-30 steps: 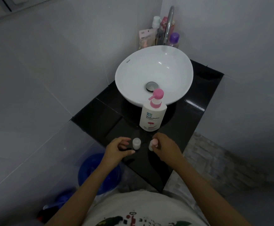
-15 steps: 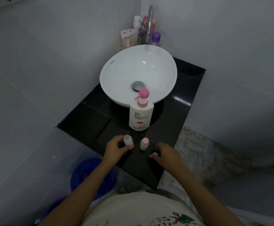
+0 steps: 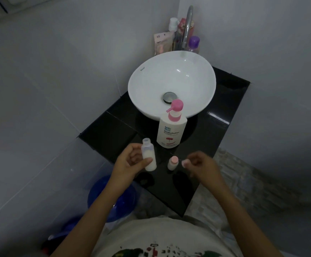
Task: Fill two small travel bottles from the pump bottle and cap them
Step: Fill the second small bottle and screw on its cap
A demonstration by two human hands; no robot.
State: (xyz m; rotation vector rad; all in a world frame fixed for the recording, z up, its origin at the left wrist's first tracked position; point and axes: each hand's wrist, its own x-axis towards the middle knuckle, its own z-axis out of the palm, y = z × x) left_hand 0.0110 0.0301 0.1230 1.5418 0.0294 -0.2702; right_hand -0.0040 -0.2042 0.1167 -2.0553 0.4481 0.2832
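One travel bottle (image 3: pixel 173 162) now stands capped at lower centre; my left hand (image 3: pixel 127 165) has lifted the open bottle (image 3: pixel 148 157), my right hand (image 3: pixel 200 165) pinches its pink cap (image 3: pixel 185 162), so capping remains.

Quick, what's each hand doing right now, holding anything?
Left hand: closed around the uncapped travel bottle, lifted off the counter.
Right hand: pinching a small pink cap.

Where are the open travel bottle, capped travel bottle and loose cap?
open travel bottle (image 3: pixel 148 156): head view, mid body.
capped travel bottle (image 3: pixel 173 163): head view, body under pink cap.
loose cap (image 3: pixel 185 162): head view, visible top.
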